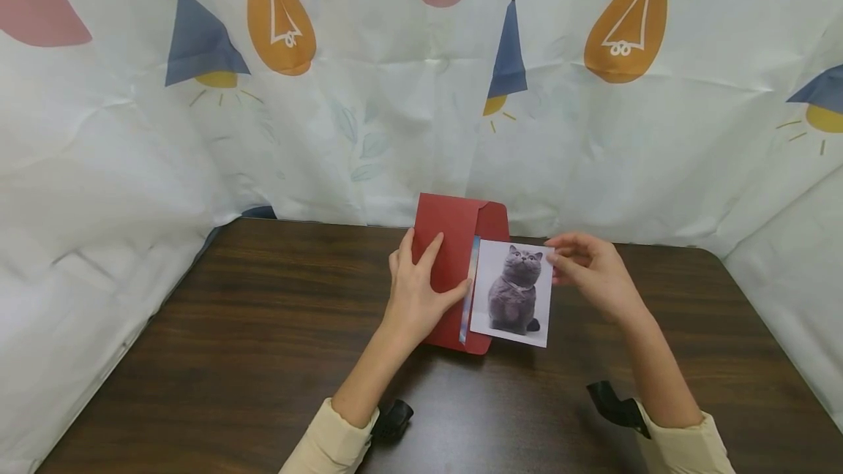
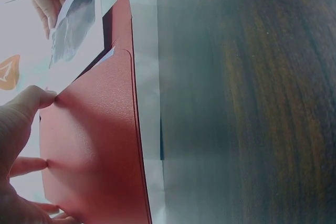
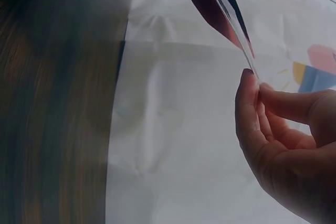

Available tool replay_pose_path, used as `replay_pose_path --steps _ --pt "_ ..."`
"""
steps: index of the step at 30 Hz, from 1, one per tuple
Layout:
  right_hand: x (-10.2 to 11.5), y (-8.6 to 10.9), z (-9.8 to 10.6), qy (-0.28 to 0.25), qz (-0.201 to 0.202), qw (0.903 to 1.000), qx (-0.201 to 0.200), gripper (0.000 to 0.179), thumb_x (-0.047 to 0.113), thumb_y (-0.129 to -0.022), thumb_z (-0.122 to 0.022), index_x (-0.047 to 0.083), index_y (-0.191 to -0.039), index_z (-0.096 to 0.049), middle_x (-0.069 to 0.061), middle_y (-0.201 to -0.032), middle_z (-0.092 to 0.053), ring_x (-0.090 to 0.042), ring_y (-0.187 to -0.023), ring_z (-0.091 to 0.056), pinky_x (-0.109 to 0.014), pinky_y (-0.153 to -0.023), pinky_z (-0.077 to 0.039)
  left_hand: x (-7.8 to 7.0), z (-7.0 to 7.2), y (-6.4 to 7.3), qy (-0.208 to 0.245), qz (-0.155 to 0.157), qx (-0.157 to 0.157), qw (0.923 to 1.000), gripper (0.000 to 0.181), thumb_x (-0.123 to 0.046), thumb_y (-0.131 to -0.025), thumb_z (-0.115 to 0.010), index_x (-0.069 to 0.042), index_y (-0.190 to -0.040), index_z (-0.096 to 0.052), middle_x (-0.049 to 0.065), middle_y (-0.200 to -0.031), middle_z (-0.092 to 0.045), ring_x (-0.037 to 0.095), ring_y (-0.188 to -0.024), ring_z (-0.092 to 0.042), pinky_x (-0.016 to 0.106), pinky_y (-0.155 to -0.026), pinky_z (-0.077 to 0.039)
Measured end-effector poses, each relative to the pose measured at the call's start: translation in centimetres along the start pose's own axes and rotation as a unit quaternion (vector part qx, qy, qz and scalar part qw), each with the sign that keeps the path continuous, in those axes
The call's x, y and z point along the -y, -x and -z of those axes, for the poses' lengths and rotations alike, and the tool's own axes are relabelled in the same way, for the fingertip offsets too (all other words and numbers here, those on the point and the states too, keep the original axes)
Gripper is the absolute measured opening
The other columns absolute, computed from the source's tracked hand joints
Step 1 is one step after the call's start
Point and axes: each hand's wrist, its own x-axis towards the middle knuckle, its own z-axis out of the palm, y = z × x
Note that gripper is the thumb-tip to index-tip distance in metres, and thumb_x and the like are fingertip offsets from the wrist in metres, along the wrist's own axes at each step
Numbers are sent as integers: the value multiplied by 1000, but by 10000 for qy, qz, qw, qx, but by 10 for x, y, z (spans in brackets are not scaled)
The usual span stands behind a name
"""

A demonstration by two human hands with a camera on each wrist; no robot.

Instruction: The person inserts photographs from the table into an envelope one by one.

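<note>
A red paper folder, its mouth facing right, is in my left hand. The left thumb lies at the mouth's edge, and two fingers spread over the front; the other fingertips are at or beyond the far edge, partly hidden. A white card with a grey cat picture sticks out of the mouth, its left edge beside a narrow blue strip. With thumb and fingers, my right hand pinches the card's upper right corner. The right wrist view shows the card edge-on above those fingertips.
The dark wooden table stretches beneath both hands. Behind it hangs a white curtain printed with lamps and bulbs. Black wrist mounts stick out near both light sleeves.
</note>
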Motion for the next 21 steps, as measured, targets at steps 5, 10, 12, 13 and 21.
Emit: replay_pose_path --steps 5,10,12,13,21 --pt "1 -1 -2 -50 -55 10000 9 29 0 -104 -62 -14 -129 -60 -17 -107 -66 -4 -83 -69 -29 -75 -64 0 0 0 -31 -12 -24 10000 82 -28 -83 -88 -9 -154 -53 22 -167 -29 42 -142 -36 55 -97 -59" --pt "2 -3 -5 -189 -70 9998 28 30 0 -104 -62 -15 -130 -59 -21 -110 -65 -4 -82 -68 -27 -75 -63 -1 0 0 -36 -79 -71 9999 80 -28 -83 -88 -8 -153 -54 23 -166 -30 43 -141 -37 56 -97 -59" --pt "2 -3 -7 -228 -91 9997 29 30 0 -104 -62 -15 -130 -59 -22 -111 -65 -4 -82 -68 -26 -75 -63 0 0 1 -33 -111 -93 9999 79 -28 -83 -87 -8 -153 -55 24 -165 -31 43 -140 -37 56 -97 -59" --pt "2 -3 -7 -242 -102 9997 24 30 0 -104 -62 -14 -130 -59 -22 -111 -65 -4 -82 -68 -26 -74 -63 0 0 1 -26 -114 -92 9999 79 -28 -83 -87 -8 -153 -55 24 -165 -30 43 -140 -37 56 -97 -58" --pt "1 -5 -13 -297 -180 9994 -11 30 0 -103 -63 -14 -130 -60 -23 -112 -66 -4 -82 -69 -26 -74 -63 -2 0 0 -17 -106 -89 9999 79 -27 -84 -87 -7 -153 -54 25 -165 -30 44 -141 -36 57 -98 -58"
